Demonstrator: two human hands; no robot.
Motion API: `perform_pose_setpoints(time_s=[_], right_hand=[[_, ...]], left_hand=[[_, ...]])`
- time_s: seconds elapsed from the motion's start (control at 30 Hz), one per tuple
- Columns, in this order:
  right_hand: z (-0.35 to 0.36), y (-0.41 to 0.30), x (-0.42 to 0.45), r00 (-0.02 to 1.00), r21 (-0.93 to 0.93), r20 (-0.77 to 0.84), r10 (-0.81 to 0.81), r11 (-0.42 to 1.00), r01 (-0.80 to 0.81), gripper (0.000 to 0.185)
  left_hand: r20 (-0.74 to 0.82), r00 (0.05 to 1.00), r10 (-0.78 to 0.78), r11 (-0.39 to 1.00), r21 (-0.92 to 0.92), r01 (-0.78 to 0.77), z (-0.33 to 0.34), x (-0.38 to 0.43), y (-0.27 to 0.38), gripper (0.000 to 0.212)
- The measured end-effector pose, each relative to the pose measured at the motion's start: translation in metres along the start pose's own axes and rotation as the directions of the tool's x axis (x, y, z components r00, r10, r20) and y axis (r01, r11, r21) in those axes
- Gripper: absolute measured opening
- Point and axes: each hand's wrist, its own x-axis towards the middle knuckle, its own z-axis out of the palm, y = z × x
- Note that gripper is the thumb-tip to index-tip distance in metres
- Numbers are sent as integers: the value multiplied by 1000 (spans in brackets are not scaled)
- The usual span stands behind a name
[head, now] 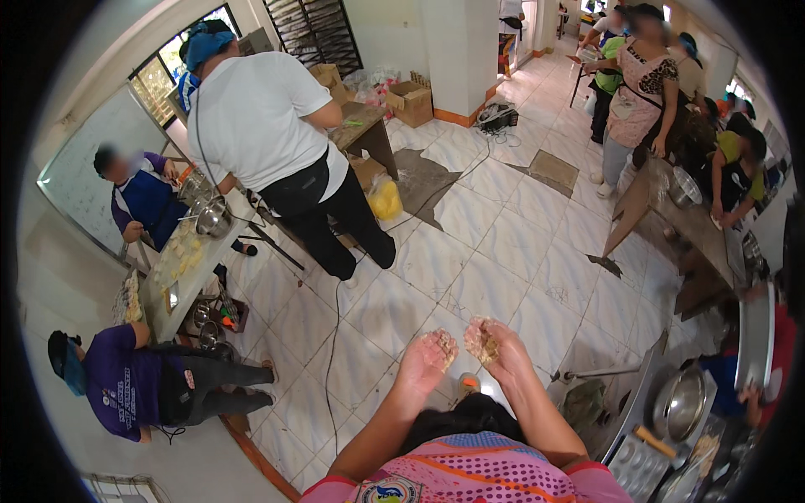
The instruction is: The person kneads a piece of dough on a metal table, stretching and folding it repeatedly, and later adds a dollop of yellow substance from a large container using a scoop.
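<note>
My left hand [431, 358] is held out in front of my body, palm up, its fingers coated with pale, crumbly dough residue. Beside it, a small gap away, my right hand [494, 347] is also turned palm up. A thicker, tan patch of what looks like dough [488, 353] clings to its palm and fingers. Neither hand grips a tool or touches a surface. Below both hands lies the tiled floor [484, 276], and one of my shoes [468, 383] shows between my forearms.
At right stand a steel bowl [680, 402], a muffin pan [635, 462] and a rolling pin [654, 441]. A wooden table [666, 207] is farther back. Dough pieces [182, 251] cover a left table near several people. A black cable [333, 352] crosses the floor; some tiles are broken [421, 182].
</note>
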Motion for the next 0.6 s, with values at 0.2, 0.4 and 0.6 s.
perform_pose_setpoints(time_s=[0.2,0.4,0.6], right_hand=[[62,-93,146,998,-55,60,35,998,-32,23],[107,-169,309,995,10,65,80,997,-81,25],[155,-256,451,988,18,136,79,996,-82,24]], left_hand=[[3,996,86,996,-26,-86,70,132,79,22],[97,993,70,997,-29,-68,128,292,155,17],[106,994,4,989,-150,12,211,438,219,20]])
